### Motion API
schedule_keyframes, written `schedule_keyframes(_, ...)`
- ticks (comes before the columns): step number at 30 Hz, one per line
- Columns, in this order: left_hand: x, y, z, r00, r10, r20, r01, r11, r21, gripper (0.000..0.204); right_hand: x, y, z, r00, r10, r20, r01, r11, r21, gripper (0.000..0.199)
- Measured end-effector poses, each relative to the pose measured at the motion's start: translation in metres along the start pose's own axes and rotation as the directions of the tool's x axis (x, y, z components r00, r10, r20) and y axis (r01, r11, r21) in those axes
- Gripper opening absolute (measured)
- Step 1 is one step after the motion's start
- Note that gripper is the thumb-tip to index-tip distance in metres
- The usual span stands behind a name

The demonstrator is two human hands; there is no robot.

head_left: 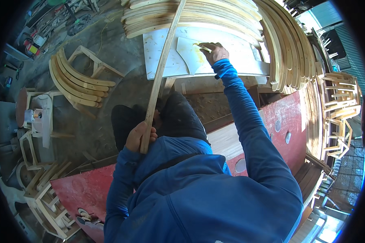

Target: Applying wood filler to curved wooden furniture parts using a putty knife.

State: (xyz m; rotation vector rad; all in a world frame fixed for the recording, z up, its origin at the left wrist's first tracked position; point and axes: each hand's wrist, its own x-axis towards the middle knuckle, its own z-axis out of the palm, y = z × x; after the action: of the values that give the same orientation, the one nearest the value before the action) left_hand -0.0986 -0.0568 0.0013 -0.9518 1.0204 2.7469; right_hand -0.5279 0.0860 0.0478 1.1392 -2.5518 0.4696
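Observation:
My left hand is closed around the lower end of a long, narrow wooden strip. The strip slants up and away from my lap, crossing in front of the white board. Over that board reaches my right hand, fingers pinched on a short pale stick. The stick's far tip is beside a yellowish smear on a loose white sheet, which has a curved left edge and lies on the board. Yellow stains mark the board too.
Curved wooden slats are stacked behind the board, with another tall stack at its right. At left, more curved pieces rest near a wooden frame. A red panel lies right of my legs; chair-like frames stand far right.

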Motion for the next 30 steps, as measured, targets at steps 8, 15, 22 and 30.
schedule_keyframes(8, 0.002, 0.001, -0.005, 1.0, -0.019, 0.025, 0.02, 0.998, -0.056, 0.048, 0.001, 0.005, 0.0, 0.991, -0.046, 0.128, 0.05, 0.998, -0.033, 0.023)
schedule_keyframes(15, 0.005, -0.005, -0.007, 0.991, 0.106, 0.077, -0.105, 0.994, -0.022, 0.049, 0.007, 0.021, -0.018, 0.945, -0.034, 0.325, 0.001, 0.995, 0.102, 0.022)
schedule_keyframes(22, 0.001, -0.002, -0.002, 0.987, 0.131, 0.089, -0.136, 0.989, 0.058, 0.05, -0.003, 0.03, -0.047, 0.964, 0.059, 0.261, -0.178, 0.868, 0.463, 0.022)
schedule_keyframes(30, 0.003, -0.001, 0.005, 0.99, 0.113, 0.09, -0.115, 0.993, 0.016, 0.055, -0.1, -0.028, -0.099, 0.91, 0.178, 0.375, -0.407, 0.206, 0.89, 0.027)
